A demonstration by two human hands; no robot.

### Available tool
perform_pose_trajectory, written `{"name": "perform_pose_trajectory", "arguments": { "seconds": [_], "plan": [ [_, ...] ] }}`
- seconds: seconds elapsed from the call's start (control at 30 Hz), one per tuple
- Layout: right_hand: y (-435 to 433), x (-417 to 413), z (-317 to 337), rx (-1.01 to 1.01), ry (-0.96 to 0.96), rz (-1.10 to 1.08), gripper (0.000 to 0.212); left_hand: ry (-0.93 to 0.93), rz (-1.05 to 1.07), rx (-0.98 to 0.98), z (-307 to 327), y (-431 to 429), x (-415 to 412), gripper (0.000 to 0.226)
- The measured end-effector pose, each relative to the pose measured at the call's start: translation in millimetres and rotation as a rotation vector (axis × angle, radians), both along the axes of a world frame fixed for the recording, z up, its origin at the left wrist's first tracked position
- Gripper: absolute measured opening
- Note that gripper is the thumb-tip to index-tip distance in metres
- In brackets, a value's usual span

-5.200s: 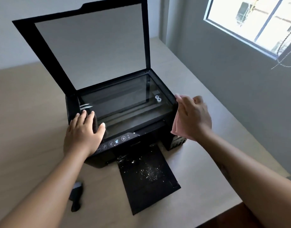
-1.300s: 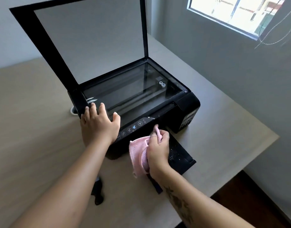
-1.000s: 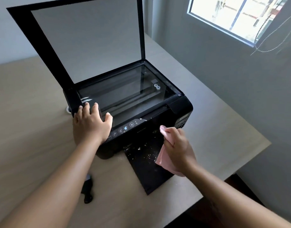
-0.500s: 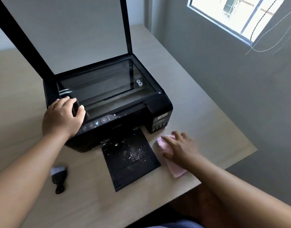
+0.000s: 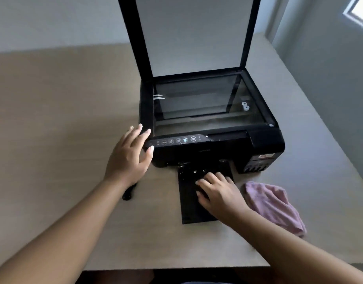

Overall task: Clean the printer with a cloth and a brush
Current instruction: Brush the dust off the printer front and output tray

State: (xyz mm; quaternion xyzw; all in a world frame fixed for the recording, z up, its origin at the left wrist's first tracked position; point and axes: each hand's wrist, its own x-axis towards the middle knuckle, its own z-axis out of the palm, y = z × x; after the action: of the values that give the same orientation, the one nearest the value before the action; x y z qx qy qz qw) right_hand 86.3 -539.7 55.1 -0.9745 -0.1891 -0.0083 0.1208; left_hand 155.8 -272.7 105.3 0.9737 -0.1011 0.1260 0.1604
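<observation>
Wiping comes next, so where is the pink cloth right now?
In the head view, the pink cloth lies on the table right of the output tray.

No text can be read: the printer (image 5: 217, 149) carries only blurred button icons (image 5: 177, 140) and an illegible red label (image 5: 265, 156)

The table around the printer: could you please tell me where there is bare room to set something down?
Free: the tabletop left of the printer, and the strip right of it, behind the cloth. Crowded: the front, with tray, brush.
</observation>
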Motion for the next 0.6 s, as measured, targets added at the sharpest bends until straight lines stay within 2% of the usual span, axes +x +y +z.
{"name": "perform_pose_trajectory", "arguments": {
  "seconds": [0.1, 0.17, 0.3, 0.47, 0.6],
  "plan": [
    [56.9, 4.6, -4.6, 0.023, 0.016, 0.107, 0.018, 0.058, 0.132, -0.054, -9.4, 37.3, -27.1, 0.053],
    [93.2, 6.0, -8.8, 0.01, 0.061, 0.147, 0.018, 0.172, 0.25, -0.096, -27.0, 67.7, -49.1, 0.054],
    [159.6, 10.6, -23.6, 0.06, 0.177, 0.162, 0.019, 0.385, 0.382, -0.056, -69.9, 124.3, -98.4, 0.059],
    [217.4, 23.3, -44.0, -0.026, 0.301, 0.203, 0.04, 0.497, 0.329, 0.128, -110.3, 165.4, -139.4, 0.072],
    [236.4, 21.3, -50.7, -0.021, 0.336, 0.154, 0.037, 0.49, 0.292, 0.136, -127.3, 176.5, -151.0, 0.069]
  ]
}}
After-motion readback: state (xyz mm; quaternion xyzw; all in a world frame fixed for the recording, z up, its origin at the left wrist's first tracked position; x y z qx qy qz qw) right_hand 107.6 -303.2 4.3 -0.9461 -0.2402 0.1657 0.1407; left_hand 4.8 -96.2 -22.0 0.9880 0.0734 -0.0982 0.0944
